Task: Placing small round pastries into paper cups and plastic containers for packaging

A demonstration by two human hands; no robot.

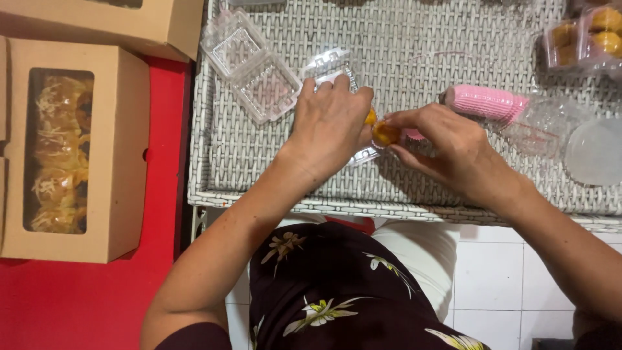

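My right hand (447,146) pinches a small round yellow-orange pastry (385,133) in a pink paper cup, held just above the white wicker table (414,39). My left hand (330,123) rests on a clear plastic clamshell container (337,65) and covers most of it; another yellow pastry (370,117) peeks out from under its fingers. The two hands almost touch at the pastry.
An open empty clear clamshell (249,61) lies left of my hands. A stack of pink paper cups (487,102) in a clear wrap lies to the right, beside a round clear lid (595,151). Packed yellow pastries (586,35) sit far right. Brown windowed boxes (74,149) stand on a red surface.
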